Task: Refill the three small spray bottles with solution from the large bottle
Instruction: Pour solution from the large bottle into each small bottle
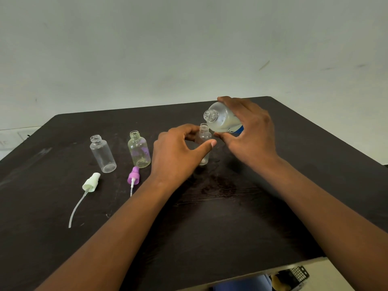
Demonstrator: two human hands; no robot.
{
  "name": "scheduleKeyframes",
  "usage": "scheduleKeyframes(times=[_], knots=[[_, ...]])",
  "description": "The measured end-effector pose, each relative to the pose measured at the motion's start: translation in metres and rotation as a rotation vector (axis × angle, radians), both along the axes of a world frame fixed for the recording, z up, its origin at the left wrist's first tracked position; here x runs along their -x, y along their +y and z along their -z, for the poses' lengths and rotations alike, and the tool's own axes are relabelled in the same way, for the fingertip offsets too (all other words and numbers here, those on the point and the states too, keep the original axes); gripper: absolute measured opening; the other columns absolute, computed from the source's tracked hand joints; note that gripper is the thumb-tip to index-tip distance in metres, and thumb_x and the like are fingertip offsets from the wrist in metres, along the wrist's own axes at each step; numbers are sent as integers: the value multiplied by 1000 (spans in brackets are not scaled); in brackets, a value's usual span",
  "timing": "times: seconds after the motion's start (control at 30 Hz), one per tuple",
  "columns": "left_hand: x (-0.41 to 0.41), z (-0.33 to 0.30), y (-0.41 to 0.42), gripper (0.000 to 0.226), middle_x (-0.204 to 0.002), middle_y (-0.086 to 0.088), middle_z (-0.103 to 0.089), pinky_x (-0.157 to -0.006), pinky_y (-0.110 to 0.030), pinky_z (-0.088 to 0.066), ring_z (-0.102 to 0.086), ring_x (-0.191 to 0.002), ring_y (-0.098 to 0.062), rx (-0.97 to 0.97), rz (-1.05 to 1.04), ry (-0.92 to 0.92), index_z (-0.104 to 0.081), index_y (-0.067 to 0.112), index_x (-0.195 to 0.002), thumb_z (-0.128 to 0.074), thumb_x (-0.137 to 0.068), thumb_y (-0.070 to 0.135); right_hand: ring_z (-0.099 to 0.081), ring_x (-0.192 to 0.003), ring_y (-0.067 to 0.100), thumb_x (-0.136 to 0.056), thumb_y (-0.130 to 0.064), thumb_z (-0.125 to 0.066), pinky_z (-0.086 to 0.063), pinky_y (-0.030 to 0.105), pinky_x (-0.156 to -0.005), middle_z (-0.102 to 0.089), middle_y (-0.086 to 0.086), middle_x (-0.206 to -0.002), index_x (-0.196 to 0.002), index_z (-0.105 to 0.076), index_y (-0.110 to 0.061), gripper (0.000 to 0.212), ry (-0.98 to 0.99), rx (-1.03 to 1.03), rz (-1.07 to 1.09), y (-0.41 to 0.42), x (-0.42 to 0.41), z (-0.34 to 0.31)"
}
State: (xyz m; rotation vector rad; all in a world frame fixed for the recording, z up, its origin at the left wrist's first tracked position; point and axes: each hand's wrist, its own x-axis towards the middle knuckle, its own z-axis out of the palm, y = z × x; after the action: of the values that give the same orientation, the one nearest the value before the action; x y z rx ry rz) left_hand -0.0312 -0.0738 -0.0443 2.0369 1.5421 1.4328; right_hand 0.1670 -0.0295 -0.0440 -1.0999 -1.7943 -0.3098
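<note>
Three small clear bottles stand uncapped on the dark table point(231, 217). The left small bottle point(102, 153) and the middle small bottle point(139, 149), which has a purple mark, stand free. My left hand point(178, 152) holds the right small bottle point(204, 141) between thumb and fingers. My right hand point(249, 131) grips the large bottle point(222, 119), tilted with its open mouth pointing left just above the right small bottle's neck. Clear liquid lies in the large bottle. A white spray head point(91, 182) and a purple spray head point(133, 176) lie in front of the small bottles.
A pale wall rises behind the table. The white spray head's long tube point(76, 208) trails toward the near left. Below the table's near right edge lies a dark grid-patterned object point(294, 276) on the floor.
</note>
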Motion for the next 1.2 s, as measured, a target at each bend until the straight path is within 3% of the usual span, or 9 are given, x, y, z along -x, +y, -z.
scheduleKeyframes(times=[0.27, 0.47, 0.8, 1.2], knots=[[-1, -1, -2, 40, -81, 32, -62, -82, -30, -61, -65, -81, 11, 4, -1, 1, -79, 30, -116, -87, -82, 52, -67, -118, 21, -69, -27, -96, -53, 51, -100, -71, -3, -129, -142, -65, -26, 79, -17, -11, 14, 0, -1, 0], [-1, -2, -2, 43, -86, 26, -67, -84, -35, -61, -67, -81, 4, 12, -7, -2, -79, 30, -116, -86, -82, 55, -66, -120, 22, -69, -24, -96, -52, 49, -102, -71, -3, -131, -141, -65, -26, 79, -28, -20, 23, 1, -1, 1], [-2, -2, -2, 43, -95, 21, -75, -84, -38, -63, -67, -77, 4, 13, -4, 3, -79, 30, -117, -85, -83, 56, -66, -120, 22, -69, -21, -96, -51, 49, -104, -70, -3, -132, -141, -65, -27, 79, -25, -16, 24, 0, -2, 1], [-2, -2, -3, 46, -96, 20, -75, -88, -40, -63, -72, -94, 0, 32, -5, -1, -78, 29, -120, -86, -82, 55, -65, -124, 22, -70, -19, -94, -49, 49, -106, -70, -3, -134, -142, -65, -27, 78, -27, -21, 30, 1, -2, 1]])
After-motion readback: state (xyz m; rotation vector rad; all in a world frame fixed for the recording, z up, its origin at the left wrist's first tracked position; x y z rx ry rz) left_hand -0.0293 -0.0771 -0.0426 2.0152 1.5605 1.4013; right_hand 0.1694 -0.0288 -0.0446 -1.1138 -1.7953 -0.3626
